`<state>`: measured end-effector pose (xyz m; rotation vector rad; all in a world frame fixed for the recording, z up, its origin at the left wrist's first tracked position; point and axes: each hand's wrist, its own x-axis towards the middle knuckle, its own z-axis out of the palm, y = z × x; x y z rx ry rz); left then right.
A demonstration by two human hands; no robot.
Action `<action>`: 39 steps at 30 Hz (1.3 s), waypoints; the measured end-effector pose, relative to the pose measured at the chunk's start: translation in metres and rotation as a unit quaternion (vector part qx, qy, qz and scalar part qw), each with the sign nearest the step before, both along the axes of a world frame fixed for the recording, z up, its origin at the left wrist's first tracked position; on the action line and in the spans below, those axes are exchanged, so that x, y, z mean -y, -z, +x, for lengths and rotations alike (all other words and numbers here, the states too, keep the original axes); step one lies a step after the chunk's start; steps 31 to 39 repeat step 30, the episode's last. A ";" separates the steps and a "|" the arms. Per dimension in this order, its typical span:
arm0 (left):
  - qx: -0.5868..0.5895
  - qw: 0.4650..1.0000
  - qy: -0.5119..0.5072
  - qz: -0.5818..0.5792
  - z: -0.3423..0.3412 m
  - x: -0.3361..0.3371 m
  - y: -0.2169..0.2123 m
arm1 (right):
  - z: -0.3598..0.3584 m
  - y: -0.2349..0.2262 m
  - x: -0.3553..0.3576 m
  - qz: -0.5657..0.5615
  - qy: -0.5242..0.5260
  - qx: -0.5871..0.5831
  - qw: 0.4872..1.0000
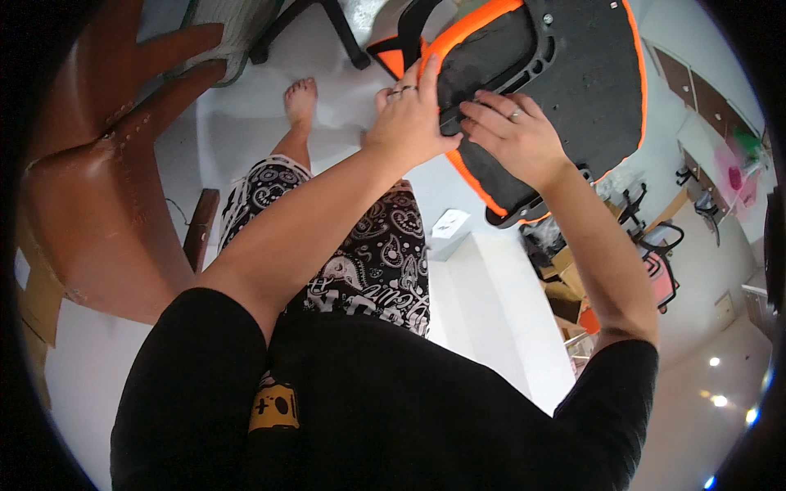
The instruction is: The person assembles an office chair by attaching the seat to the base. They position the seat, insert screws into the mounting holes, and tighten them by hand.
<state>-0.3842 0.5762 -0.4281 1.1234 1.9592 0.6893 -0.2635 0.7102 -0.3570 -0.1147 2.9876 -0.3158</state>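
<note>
A black chair seat with orange trim (573,90) is held up with its underside facing me, a black plastic bracket (524,61) across it. My left hand (409,114) grips the seat's near edge, fingers curled over the orange rim. My right hand (512,131) lies on the underside beside it, fingers pressed against the bracket's lower end. Both hands wear rings. Whatever sits under the fingers is hidden.
A brown leather chair (98,188) stands at the left. My patterned shorts (360,254) and bare foot (300,100) are below on the white floor. A black chair base (336,33) is at the top. Office chairs (655,245) and boxes (565,286) crowd the right.
</note>
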 end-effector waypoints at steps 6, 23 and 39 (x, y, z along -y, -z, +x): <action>-0.027 0.999 -0.024 0.036 -0.024 0.038 0.012 | -0.048 0.031 -0.008 -0.041 -0.185 -0.051 0.980; -0.007 0.993 -0.036 0.111 -0.031 0.124 0.043 | -0.027 0.073 0.203 -0.215 0.612 -0.059 0.759; -0.093 0.975 0.143 0.145 -0.066 0.116 0.027 | -0.011 0.045 0.170 -0.234 0.342 0.075 0.907</action>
